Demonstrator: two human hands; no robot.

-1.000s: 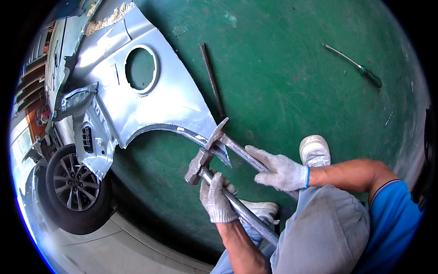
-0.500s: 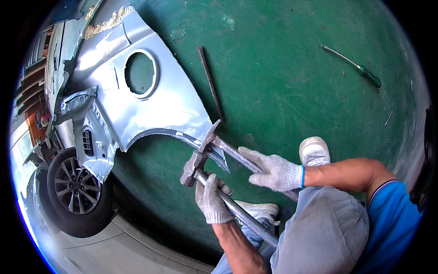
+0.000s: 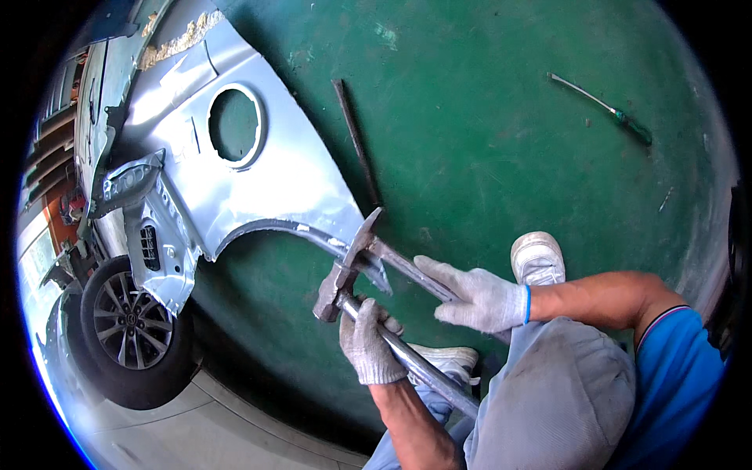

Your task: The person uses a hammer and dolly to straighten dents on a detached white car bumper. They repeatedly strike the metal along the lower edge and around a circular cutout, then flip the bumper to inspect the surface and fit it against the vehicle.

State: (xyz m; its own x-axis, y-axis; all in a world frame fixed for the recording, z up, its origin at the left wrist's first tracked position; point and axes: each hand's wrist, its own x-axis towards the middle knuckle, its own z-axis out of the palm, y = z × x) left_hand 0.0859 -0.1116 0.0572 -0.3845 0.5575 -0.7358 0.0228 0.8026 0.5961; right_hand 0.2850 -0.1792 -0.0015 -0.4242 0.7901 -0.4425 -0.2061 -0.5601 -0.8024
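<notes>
The left hand [image 3: 370,343] grips a hammer [image 3: 417,364] close to its head. The right hand [image 3: 482,298] clasps a second hammer [image 3: 403,263], both heads near the metal panel [image 3: 291,176].

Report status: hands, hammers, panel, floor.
Left hand gripping blocky hammer; right hand holding flat-headed hammer. Hammers overlap tip of silver panel in view, contact unclear. Dark bar, screwdriver on green floor.

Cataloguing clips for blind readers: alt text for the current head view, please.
Gloved left hand and right hand each hold a hammer, heads close together by a silver car panel; a screwdriver and bar lie on green floor.
</notes>
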